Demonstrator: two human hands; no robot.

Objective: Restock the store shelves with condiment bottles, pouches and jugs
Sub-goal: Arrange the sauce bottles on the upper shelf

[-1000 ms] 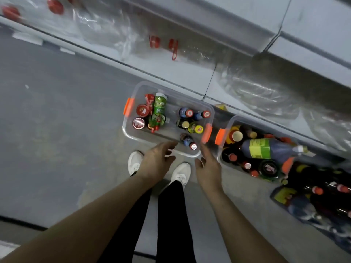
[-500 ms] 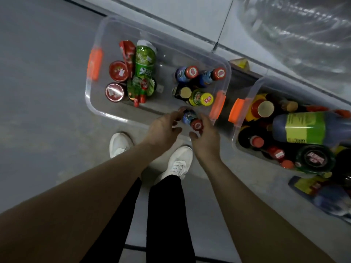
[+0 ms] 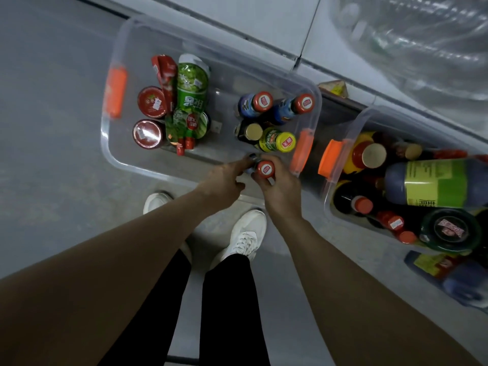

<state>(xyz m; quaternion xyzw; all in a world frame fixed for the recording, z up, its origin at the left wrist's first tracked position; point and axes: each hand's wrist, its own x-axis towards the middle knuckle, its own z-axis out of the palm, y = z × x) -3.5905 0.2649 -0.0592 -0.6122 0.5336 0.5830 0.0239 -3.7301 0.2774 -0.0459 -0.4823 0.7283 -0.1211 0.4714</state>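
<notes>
A small blue bottle with a red cap [image 3: 265,169] stands at the near edge of the left clear bin [image 3: 111,146]. My right hand [image 3: 281,188] grips it just under the cap. My left hand [image 3: 224,178] holds its body from the left, fingertips on the far side; most of the bottle is hidden between the two hands. In the same bin are two more red-capped blue bottles [image 3: 260,101], a yellow-capped bottle [image 3: 286,142], a gold-capped dark bottle [image 3: 253,131], a green pouch [image 3: 191,93], a red pouch [image 3: 165,72] and two red-lidded jars [image 3: 151,101].
A second clear bin [image 3: 340,165] to the right holds a big dark jug with a green label [image 3: 435,183] and several bottles. The shelf base [image 3: 264,22] runs along the far side, with plastic-wrapped stock [image 3: 422,35] above. My white shoes [image 3: 248,236] stand just before the left bin.
I have bent lower, so the bins look larger. Both hands reached into the left bin and closed round the red-capped bottle at its near edge.
</notes>
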